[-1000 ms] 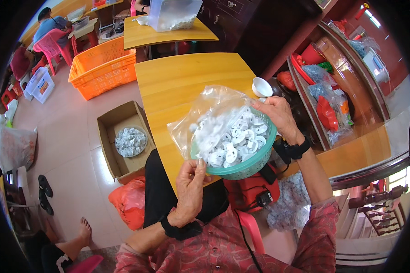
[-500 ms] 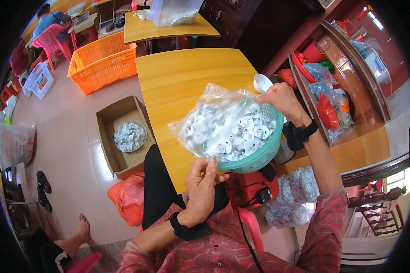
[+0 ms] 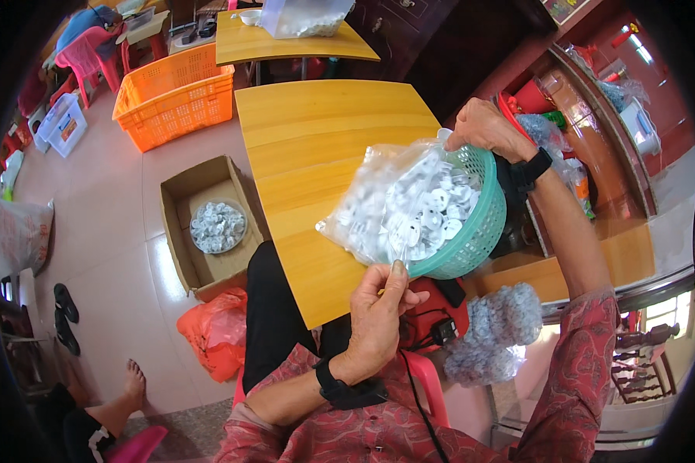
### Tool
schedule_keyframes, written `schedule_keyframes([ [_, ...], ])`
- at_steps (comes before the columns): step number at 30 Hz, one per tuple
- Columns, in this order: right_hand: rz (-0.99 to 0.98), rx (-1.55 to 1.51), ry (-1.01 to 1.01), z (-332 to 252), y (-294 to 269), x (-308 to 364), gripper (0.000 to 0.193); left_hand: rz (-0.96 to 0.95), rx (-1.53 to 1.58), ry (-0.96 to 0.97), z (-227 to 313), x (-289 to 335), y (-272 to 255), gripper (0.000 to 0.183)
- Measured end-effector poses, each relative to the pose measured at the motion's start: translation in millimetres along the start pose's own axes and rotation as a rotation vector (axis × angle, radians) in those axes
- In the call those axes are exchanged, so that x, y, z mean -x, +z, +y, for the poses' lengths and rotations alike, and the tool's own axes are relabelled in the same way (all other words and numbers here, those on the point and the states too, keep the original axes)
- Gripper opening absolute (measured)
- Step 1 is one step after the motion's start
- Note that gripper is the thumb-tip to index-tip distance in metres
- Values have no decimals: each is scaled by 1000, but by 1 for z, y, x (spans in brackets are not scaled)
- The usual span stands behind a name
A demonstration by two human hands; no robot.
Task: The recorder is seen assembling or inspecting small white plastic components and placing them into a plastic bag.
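Observation:
A green plastic basket (image 3: 486, 224) leans to the left at the table's right edge. Its small white plastic parts (image 3: 442, 207) spread from it into the mouth of a clear plastic bag (image 3: 355, 212), which lies on the table and bulges with the same parts. My left hand (image 3: 374, 316) pinches the near edge of the bag's mouth between thumb and finger, close to the basket's near rim. At the far side, my right hand (image 3: 486, 130) is closed on the bag's other edge by the basket's far rim. Its fingertips are partly hidden.
The yellow wooden table (image 3: 309, 116) stands before me, with a second table (image 3: 286, 50) beyond. At left are a cardboard box (image 3: 179, 224), an orange crate (image 3: 174, 108) and a red bag (image 3: 216, 332). Full clear bags (image 3: 494, 332) stand at right. A person (image 3: 85, 27) sits far left.
Basket and bag have shifted right, the basket tilting more. More white parts lie in the bag. My right hand has risen and moved slightly right; my left hand has moved right, still pinching the bag.

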State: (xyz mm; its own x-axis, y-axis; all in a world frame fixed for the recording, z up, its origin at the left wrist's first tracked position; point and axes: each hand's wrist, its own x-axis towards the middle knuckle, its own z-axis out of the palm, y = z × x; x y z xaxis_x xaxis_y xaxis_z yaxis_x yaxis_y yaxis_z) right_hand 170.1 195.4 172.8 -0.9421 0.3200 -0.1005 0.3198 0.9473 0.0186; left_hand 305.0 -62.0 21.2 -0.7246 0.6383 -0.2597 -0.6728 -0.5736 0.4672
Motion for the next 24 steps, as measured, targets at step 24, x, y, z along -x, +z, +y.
schedule_keyframes([
  [24, -180, 371, -131, -117, -26, -47, 34, -61, 180, -39, 20, 0, -9, 22],
])
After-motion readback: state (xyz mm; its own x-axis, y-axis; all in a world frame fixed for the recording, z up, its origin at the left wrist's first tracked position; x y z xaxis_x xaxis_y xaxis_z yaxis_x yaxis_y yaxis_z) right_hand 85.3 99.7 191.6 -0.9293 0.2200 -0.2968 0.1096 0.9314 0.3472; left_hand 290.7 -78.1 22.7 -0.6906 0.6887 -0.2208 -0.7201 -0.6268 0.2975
